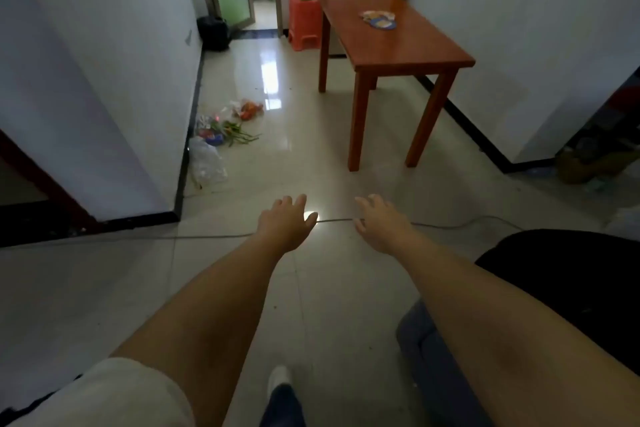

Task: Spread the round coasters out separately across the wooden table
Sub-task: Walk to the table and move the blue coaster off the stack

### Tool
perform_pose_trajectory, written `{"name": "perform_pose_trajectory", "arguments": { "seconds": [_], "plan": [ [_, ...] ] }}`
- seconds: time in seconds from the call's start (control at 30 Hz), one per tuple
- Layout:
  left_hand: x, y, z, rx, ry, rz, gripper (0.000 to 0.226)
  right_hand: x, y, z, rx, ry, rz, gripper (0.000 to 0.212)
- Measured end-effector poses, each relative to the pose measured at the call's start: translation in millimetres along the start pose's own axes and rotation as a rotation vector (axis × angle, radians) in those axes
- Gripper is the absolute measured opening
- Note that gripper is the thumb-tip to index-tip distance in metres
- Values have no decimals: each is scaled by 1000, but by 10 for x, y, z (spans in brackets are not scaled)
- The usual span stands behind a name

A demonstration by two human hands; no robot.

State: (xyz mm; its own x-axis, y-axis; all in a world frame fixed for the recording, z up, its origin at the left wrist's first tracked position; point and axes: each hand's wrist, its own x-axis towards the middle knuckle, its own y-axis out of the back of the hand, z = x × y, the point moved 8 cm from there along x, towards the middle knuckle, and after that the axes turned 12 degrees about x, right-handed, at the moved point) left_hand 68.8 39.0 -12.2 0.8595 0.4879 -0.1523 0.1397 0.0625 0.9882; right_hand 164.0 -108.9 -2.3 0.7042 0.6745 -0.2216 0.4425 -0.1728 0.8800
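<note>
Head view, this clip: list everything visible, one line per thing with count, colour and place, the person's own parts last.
Rectangular wooden table: one, reddish-brown, far right by the wall.
Round coasters: a small overlapping pile, count unclear, blue and pale, on the tabletop's far half.
Plastic stool: one, orange-red, left of the table.
Dark bag: one, black, beside the glass door.
Litter and plastic bags: a scattered heap, mixed colours, on the floor along the left wall.
Thin cable: one, grey, lying across the floor tiles.
Shoe: one, white, bottom centre.
Left hand: open, empty, stretched forward.
Right hand: open, empty, stretched forward.
</note>
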Motion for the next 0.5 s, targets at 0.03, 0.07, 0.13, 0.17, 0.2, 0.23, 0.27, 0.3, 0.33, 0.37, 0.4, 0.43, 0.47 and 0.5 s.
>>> {"name": "perform_pose_trajectory", "arguments": {
  "seconds": [0.03, 0.07, 0.13, 0.17, 0.2, 0.23, 0.27, 0.3, 0.33, 0.37, 0.4, 0.43, 0.47, 0.5],
  "plan": [
    [102, 10, -38, 2, -3, -9, 59, 103, -2, 0, -8, -8, -16, 50],
    [231, 5, -90, 6, 2, -17, 58, 224, 10, 8, -17, -20, -21, 50],
    [567, 34, -223, 25, -5, -19, 58, 538, 42, 15, -41, -46, -44, 51],
    [736, 58, -282, 29, -10, -24, 58, 704, 71, 4, -49, -59, -45, 51],
    [895, 93, -329, 25, -18, -29, 58, 861, 107, -29, -48, -69, -43, 51],
    [1052, 136, -389, 25, -24, -24, 58, 1025, 145, -67, -47, -74, -38, 50],
    [1195, 192, -448, 29, -31, -19, 58, 1177, 188, -124, -40, -79, -36, 50],
    [1344, 228, -510, 31, -40, -16, 58, 1340, 212, -171, -32, -82, -34, 49],
    [1491, 263, -580, 31, -50, -14, 59, 1502, 236, -223, -22, -87, -32, 49],
    [1638, 293, -650, 36, -63, -12, 59, 1665, 250, -278, -12, -92, -29, 49],
    [1784, 311, -723, 50, -75, -11, 59, 1821, 256, -329, -3, -99, -29, 49],
    [1933, 325, -799, 64, -84, -11, 59, 1979, 250, -376, 3, -102, -28, 49],
    [2080, 329, -872, 75, -86, -15, 59, 2127, 241, -426, 7, -104, -33, 49],
    [2222, 332, -940, 82, -82, -20, 59, 2267, 233, -475, 6, -102, -37, 49]
  ]
}}
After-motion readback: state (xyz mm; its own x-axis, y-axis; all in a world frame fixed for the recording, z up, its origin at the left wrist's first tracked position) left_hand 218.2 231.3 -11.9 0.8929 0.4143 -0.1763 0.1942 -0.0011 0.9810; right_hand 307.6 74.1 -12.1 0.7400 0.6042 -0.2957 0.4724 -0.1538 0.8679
